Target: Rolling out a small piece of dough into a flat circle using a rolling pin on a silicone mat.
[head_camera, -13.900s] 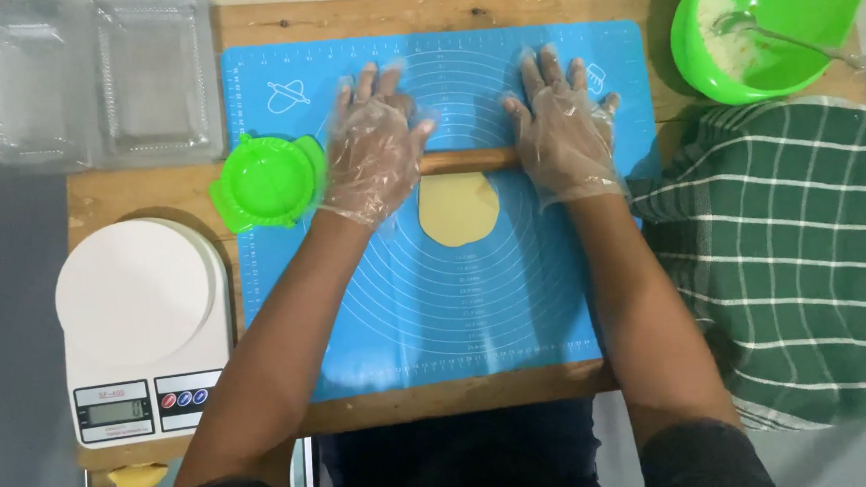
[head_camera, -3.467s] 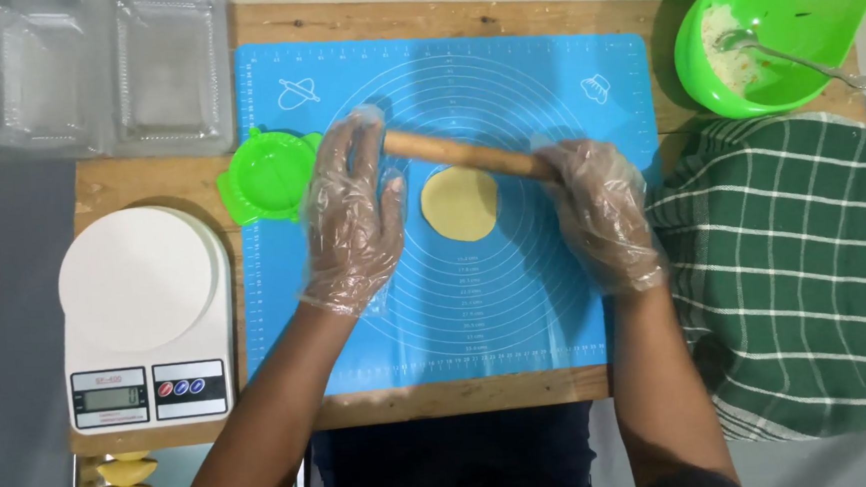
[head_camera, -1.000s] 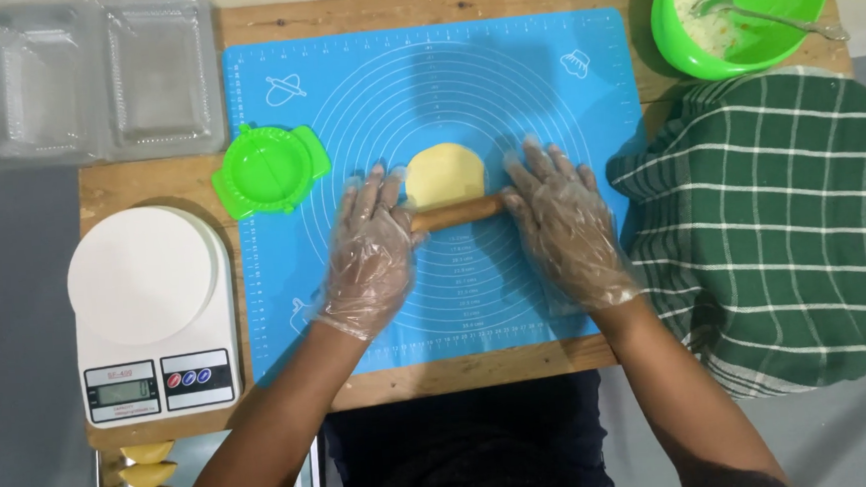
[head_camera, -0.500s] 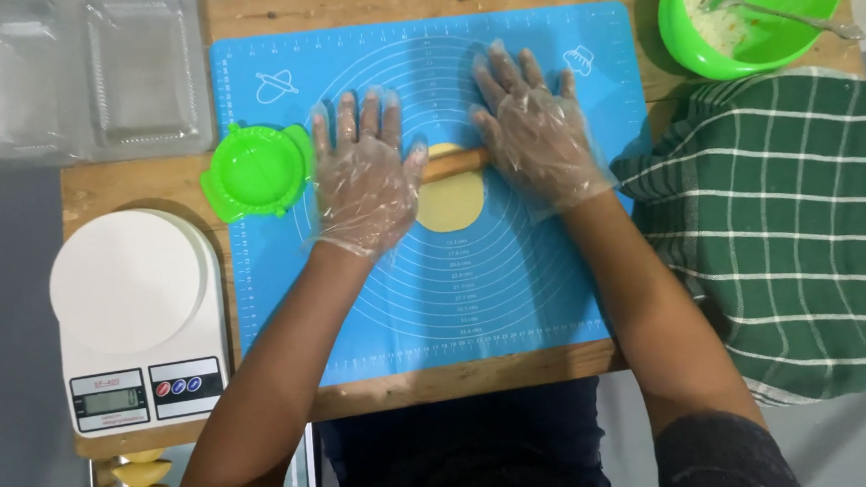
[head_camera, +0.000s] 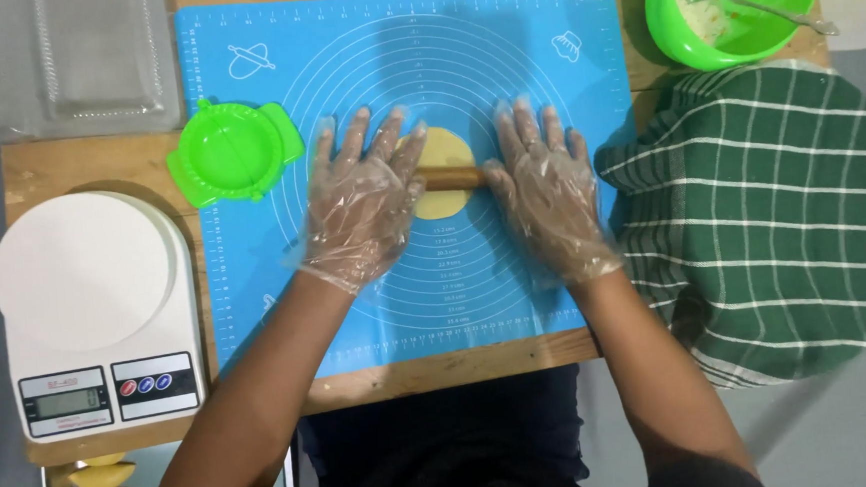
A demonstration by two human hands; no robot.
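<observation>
A wooden rolling pin (head_camera: pixel 452 179) lies across the middle of a flat round of yellow dough (head_camera: pixel 445 153) on the blue silicone mat (head_camera: pixel 391 55). My left hand (head_camera: pixel 361 206), in a clear plastic glove, presses flat on the pin's left end with its fingers spread. My right hand (head_camera: pixel 547 194), also gloved, presses flat on the right end. Only the short middle stretch of the pin shows between my palms. Dough shows both beyond and in front of the pin.
A green dumpling press (head_camera: pixel 232 150) sits at the mat's left edge, with a white kitchen scale (head_camera: pixel 86 305) nearer me. Clear plastic boxes (head_camera: pixel 61 66) are far left. A green bowl (head_camera: pixel 729 5) with filling and a spoon stands far right, above a green checked cloth (head_camera: pixel 762 223). Folded dumplings (head_camera: pixel 97 480) lie on a tray.
Both hands have drawn the rolling pin back toward me, from the far edge of the dough to its middle. The view has shifted slightly.
</observation>
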